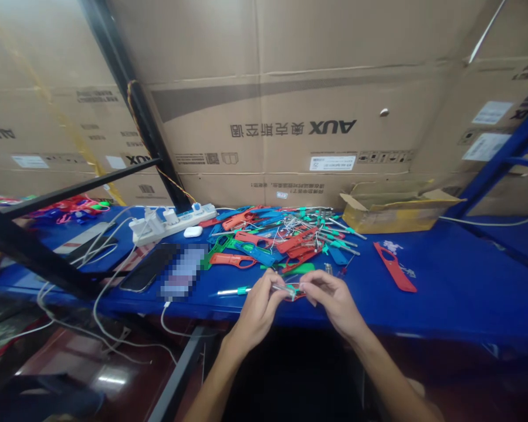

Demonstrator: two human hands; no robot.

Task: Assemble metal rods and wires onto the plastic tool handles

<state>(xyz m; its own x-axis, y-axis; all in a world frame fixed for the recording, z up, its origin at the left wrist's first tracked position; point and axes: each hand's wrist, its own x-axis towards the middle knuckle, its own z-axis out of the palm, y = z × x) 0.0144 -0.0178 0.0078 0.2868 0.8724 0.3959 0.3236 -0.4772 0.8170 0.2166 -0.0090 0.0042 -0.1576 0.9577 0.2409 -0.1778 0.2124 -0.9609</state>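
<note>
Pinching small part [286, 289] in left fingers [276, 300] near front edge of surface [444, 281], before coloured pile [295, 243], likely for short reach. Can't tell grip of right fingers [320, 281].

The parts heap [297, 242] lies between power strip [189, 221] and carton [389, 223].

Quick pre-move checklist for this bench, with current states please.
1. Small silver-and-green part pinched by the left hand: ok.
2. Right hand gripping it too: cannot tell; its fingertips are close by the part.
3. Thin white charging cable away from both hands: ok, off to their left.
4. Mixed pile of red, blue and green plastic handles sorted by colour: not ok, jumbled.
5. Lone flat red plastic handle apart from the pile: ok.
6. Open yellow cardboard box stocked: cannot tell, inside hidden.
</note>
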